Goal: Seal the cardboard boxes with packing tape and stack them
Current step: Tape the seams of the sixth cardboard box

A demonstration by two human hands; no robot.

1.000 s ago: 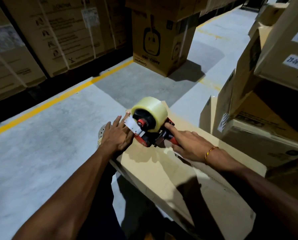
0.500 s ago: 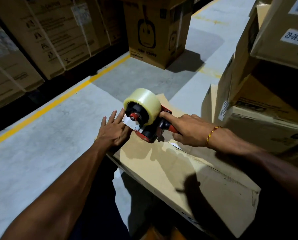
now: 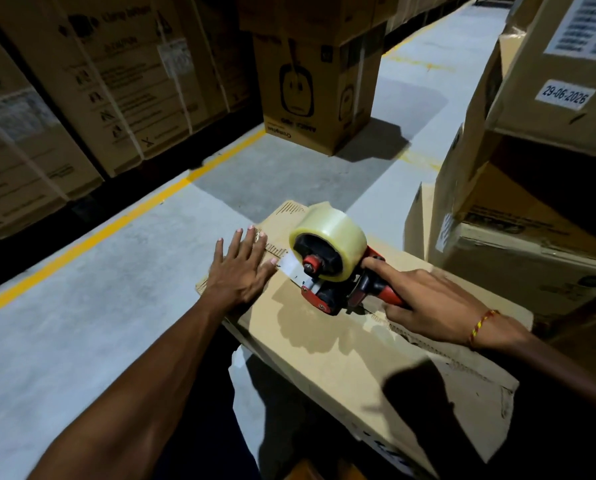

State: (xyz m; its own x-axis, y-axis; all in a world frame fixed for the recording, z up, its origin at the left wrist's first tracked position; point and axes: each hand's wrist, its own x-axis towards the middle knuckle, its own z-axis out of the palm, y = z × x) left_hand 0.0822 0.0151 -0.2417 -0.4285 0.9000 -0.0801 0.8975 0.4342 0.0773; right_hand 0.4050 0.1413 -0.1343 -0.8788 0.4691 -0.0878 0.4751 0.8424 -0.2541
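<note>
Change: my left hand (image 3: pixel 242 271), half a second ago curled over the box's far corner, now lies flat with fingers spread and straight, pressing the tape end onto the top; the tape gun (image 3: pixel 338 289) has come back along the seam toward me.
Right hand (image 3: pixel 428 303): my fingers are wrapped round the tape gun's red handle, forefinger stretched along it.
Tape roll (image 3: pixel 329 244): clear, sitting upright on the gun.
Box (image 3: pixel 324 341): in front of me, long side running away, the gun resting on its top seam (part of the seam nearer me is untaped).
Writing: a white sticker (image 3: pixel 564 95) on the stack at right reads "29-06-2026".
Standing box (image 3: pixel 310 95): upside-down print, too blurred to read.
Floor: a yellow line (image 3: pixel 116 220) crosses it.
</note>
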